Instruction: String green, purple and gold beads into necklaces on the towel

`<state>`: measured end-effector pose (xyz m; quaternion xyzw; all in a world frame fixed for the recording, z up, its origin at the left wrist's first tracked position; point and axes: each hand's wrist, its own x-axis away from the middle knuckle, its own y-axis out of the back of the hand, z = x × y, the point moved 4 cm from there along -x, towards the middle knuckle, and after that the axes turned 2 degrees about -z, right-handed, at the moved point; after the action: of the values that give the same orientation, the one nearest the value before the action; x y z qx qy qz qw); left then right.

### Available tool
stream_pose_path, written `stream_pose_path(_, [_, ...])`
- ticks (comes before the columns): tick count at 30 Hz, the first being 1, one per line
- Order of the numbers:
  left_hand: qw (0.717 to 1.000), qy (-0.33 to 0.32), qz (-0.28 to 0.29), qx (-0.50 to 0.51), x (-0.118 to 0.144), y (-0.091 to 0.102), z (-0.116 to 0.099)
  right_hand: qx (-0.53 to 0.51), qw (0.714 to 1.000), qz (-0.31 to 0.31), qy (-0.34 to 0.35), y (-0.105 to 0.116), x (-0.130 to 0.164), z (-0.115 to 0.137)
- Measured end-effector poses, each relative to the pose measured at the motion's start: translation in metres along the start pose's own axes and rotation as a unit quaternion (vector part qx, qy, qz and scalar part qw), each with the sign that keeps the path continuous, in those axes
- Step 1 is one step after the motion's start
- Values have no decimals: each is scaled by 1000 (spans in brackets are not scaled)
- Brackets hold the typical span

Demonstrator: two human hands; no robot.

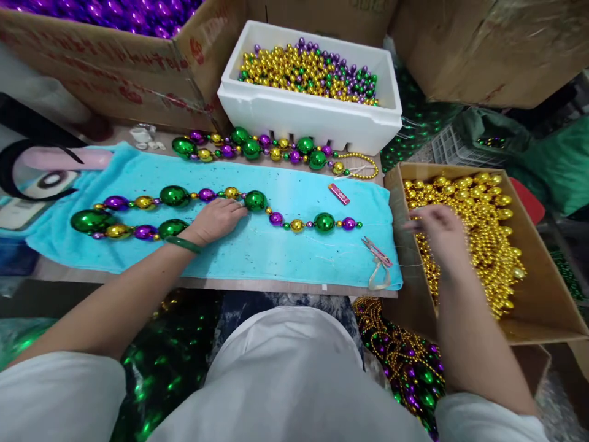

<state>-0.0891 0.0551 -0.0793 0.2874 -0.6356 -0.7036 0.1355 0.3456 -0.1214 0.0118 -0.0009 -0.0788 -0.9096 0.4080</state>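
Observation:
My left hand (216, 221) rests on the turquoise towel (294, 245), fingers down on a strand of large green, purple and gold beads (175, 196) that loops across the towel. A green bangle sits on that wrist. My right hand (437, 230) is blurred over the cardboard box of gold beads (488, 227) at the right, fingers curled among the beads; a thin thread runs from it toward the towel. Whether it grips a bead is unclear.
A second bead strand (257, 147) lies behind the towel. A white foam box of mixed beads (313, 73) stands at the back, cardboard boxes beside it. Small snips (377, 258) and a red lighter (339, 194) lie on the towel. Finished bead strings lie piled below the table.

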Motion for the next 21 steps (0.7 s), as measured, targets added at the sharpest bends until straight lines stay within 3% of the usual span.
stream_pose_path(4, [1000, -21, -3, -13, -23, -7, 6, 47, 959, 276, -48, -96, 18, -42])
stream_pose_path(6, [1000, -20, -10, -14, -33, -9, 14, 49, 942, 330, -45, -131, 18, -59])
stream_pose_path(8, [1000, -11, -13, -17, -44, -11, 25, 47, 950, 308, -28, -149, 5, -69])
stream_pose_path(11, [999, -6, -5, -32, -59, -14, 38, 74, 969, 233, 14, -154, -24, -70])
stream_pose_path(13, [999, -16, 2, -38, -65, -12, 40, 126, 965, 216, 73, -151, -34, -62])
stream_pose_path(17, [999, -33, -5, -27, -53, 4, 16, 250, 895, 289, 230, -145, -16, -43])
stream_pose_path(21, [998, -51, 11, 31, -25, 27, -30, 389, 815, 353, 246, -146, 14, -43])
